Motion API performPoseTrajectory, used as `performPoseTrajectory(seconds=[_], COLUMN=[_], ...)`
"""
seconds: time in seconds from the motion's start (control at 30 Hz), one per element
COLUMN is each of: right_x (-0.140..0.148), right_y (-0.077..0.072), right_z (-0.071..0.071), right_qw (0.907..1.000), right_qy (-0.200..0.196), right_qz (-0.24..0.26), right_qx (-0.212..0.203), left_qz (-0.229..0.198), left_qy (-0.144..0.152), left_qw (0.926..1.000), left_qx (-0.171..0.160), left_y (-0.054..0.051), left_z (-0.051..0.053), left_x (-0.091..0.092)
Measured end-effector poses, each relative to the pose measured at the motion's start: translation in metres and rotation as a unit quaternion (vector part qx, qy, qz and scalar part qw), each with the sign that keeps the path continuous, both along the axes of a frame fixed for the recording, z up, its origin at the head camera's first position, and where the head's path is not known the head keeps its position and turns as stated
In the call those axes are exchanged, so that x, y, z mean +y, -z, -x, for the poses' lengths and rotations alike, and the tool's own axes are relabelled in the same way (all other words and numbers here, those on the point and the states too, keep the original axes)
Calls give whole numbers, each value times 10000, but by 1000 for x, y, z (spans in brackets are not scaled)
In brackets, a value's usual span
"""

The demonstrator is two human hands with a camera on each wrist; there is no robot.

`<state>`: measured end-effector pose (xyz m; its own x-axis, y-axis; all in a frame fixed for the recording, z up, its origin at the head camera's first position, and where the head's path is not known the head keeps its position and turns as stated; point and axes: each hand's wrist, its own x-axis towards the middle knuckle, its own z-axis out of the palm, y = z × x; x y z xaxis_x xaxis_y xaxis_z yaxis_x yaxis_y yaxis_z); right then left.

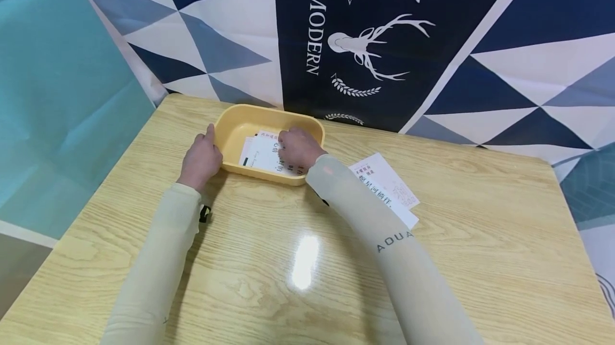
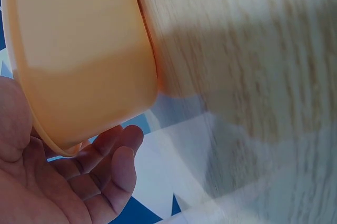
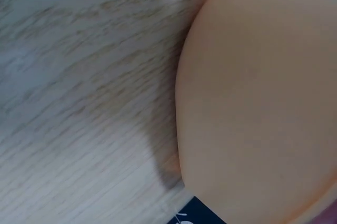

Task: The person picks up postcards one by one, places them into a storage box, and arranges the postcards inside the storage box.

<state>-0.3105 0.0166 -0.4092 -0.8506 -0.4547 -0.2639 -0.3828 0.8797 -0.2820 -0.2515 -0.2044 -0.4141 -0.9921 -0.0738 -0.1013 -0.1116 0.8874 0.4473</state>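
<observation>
A yellow plastic basin [image 1: 235, 120] with rounded corners stands at the back of the wooden table. At its left end my left hand [image 1: 203, 155] grips the rim; in the left wrist view, curled fingers [image 2: 113, 182] lie by the basin's outer wall [image 2: 89, 40]. My right hand [image 1: 300, 148] reaches inside, its fingers bent onto a white card [image 1: 263, 155] printed with dark characters. Its fingertips are hidden. Another card [image 1: 269, 134] with reddish print shows behind that one. The right wrist view catches mainly the basin's outside [image 3: 258, 98].
Right of the basin, a pinkish card [image 1: 391, 182] and a white card [image 1: 403, 216] overlap on the wooden table [image 1: 480, 238], partly behind my right sleeve [image 1: 384, 238]. A patterned cloth [image 1: 240, 40] with a deer head rises behind the table's back edge.
</observation>
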Motion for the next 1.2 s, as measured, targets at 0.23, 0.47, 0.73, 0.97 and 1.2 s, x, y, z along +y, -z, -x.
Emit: performPoseTrajectory(seconds=[0.23, 0.47, 0.73, 0.97, 1.2], right_x=[8, 27, 53, 82, 114], right_y=[-13, -27, -44, -55, -50], right_z=[1, 2, -3, -5, -18], right_qw=[9992, 9956, 9933, 9883, 9832], right_qy=[179, 246, 324, 461, 873], right_qz=[302, 536, 754, 839, 1083], right_qx=[193, 729, 814, 1188, 1178], left_qz=[-104, -82, -44, -101, -73], left_qy=[-82, -41, -24, -10, 52], left_qw=[9999, 9999, 10000, 9999, 10000], left_qx=[-97, -73, -30, -80, -35], left_y=[-1, 0, 0, 0, 0], left_z=[0, 1, 1, 1, 0], left_x=[-1, -1, 0, -1, 0])
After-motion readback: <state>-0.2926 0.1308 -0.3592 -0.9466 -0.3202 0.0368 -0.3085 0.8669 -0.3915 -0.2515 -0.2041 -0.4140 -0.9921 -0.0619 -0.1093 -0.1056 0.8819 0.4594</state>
